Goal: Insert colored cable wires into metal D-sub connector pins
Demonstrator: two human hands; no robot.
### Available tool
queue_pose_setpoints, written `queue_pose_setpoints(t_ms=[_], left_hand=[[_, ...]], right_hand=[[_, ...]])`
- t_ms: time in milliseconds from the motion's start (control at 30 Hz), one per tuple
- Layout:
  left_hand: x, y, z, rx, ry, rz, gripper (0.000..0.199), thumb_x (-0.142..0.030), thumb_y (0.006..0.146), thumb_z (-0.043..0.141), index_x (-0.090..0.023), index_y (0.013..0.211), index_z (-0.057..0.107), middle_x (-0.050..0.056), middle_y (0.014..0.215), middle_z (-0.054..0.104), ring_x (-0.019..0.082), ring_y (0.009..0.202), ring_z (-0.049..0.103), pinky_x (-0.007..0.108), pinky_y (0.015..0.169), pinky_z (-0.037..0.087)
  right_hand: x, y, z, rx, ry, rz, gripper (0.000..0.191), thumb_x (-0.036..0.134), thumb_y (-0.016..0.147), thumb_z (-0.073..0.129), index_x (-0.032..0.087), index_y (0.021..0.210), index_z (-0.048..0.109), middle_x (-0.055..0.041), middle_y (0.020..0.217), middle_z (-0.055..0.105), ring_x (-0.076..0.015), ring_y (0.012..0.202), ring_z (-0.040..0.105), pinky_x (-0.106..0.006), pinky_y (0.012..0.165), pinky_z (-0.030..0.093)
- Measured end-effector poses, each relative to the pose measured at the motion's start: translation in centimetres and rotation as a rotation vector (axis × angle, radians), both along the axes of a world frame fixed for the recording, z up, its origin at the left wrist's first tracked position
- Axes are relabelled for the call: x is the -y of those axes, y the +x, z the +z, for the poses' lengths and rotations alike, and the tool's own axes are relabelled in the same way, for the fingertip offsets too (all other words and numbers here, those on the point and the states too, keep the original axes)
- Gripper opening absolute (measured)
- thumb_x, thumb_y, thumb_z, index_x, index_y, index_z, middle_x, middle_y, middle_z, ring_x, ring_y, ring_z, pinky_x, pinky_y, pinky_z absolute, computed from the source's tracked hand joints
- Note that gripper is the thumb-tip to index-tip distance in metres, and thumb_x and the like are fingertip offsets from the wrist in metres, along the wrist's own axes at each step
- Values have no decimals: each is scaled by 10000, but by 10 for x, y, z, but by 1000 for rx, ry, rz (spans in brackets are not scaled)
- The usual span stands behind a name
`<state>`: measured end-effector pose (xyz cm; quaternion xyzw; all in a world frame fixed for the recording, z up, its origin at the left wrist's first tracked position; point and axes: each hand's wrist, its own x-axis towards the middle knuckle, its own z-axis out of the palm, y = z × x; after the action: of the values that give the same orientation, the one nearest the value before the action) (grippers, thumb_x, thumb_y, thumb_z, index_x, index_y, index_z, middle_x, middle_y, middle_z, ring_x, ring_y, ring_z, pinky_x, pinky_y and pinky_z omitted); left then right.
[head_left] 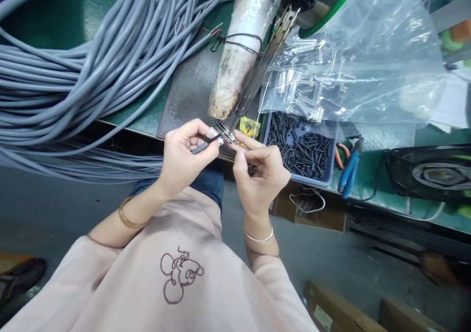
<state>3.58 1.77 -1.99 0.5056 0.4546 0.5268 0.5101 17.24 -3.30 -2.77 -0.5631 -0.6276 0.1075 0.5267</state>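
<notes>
In the head view, the fingertips of my left hand [188, 157] cover much of the grey cable [199, 148], so I can't see exactly where they press; its far part is hidden too. The connector [225, 134] is small and partly behind my fingers, and its wire ends are hard to make out. The reel [327, 3] is cut off at the top edge. My left grip is closed on the cable, whose wires meet the connector just beyond those fingertips. My right hand [259, 172] is pinched at the connector's other side, probably holding it, below the wrapped white tube [235, 57].
</notes>
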Motion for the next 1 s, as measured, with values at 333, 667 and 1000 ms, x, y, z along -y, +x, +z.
queue_pose_setpoints(t_ms=[333, 667, 1000], left_hand=[[-2, 0, 13, -25, -32, 15, 114, -150, 696, 738, -170, 667, 630, -38, 601, 595, 35, 480, 471, 162, 434, 349], [-2, -2, 12, -16, -142, -34, 156, -158, 689, 750, -180, 668, 597, -36, 602, 566, 51, 506, 481, 175, 456, 391], [-1, -2, 10, 0, -140, -46, 165, -165, 687, 754, -177, 679, 589, -42, 607, 553, 45, 506, 458, 175, 465, 371]], right_hand=[[-4, 0, 6, -2, 16, 8, 133, 161, 936, 646, 232, 864, 559, -65, 1143, 803, -214, 1019, 799, -316, 806, 705], [1, 2, 7, 93, 46, 43, 164, 132, 921, 637, 247, 850, 545, -55, 1156, 803, -208, 996, 803, -313, 794, 704], [-1, 2, 4, 90, 28, 3, 129, 144, 924, 646, 242, 871, 581, -52, 1107, 817, -185, 910, 813, -276, 742, 684]])
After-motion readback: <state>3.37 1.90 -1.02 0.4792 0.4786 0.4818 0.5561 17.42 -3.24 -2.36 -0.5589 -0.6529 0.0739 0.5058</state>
